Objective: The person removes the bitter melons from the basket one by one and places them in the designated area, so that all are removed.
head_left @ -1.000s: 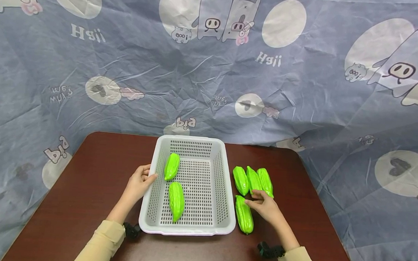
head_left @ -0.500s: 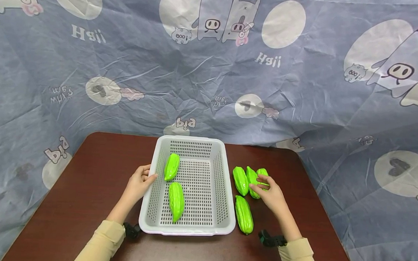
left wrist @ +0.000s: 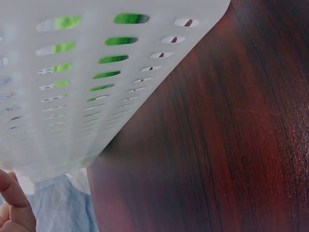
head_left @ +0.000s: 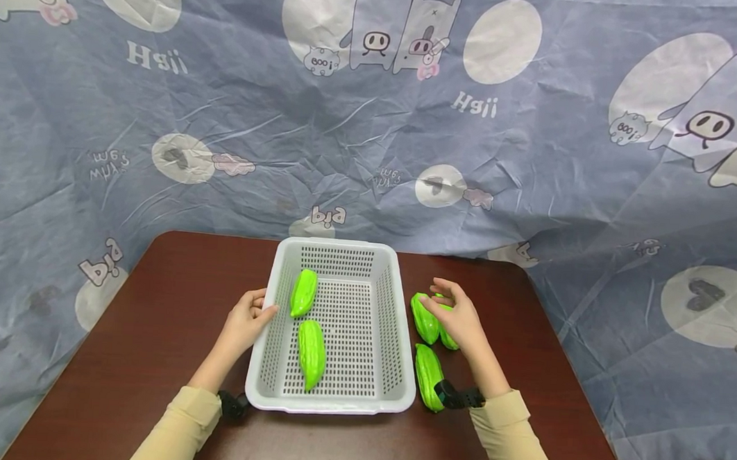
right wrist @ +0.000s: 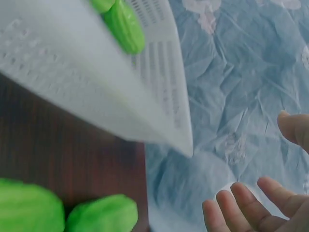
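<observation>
My left hand (head_left: 243,324) pinches the left rim of the white perforated basket (head_left: 331,406), thumb over the edge; in the left wrist view its fingers (left wrist: 18,205) show beside the basket wall (left wrist: 29,145). Two green ridged vegetables (head_left: 304,293) (head_left: 311,355) lie inside. Above the group right of the basket, my right hand (head_left: 460,323) has its fingers spread. Visible there are a left vegetable (head_left: 424,320), a partly covered one (head_left: 448,337) and a nearer one (head_left: 426,373). The right wrist view shows nothing between the fingers (right wrist: 246,203).
The dark reddish-brown table (head_left: 332,447) carries the basket and vegetables. Behind and around it hangs a wrinkled blue-grey cloth (head_left: 324,116) with cartoon prints. A black strap (head_left: 458,396) on the right wrist overlaps the nearer vegetable in the head view.
My right hand has moved away from me and then leftward, from near the closest vegetable to above the farther group, covering the rightmost one. The left hand and basket have stayed in place.
</observation>
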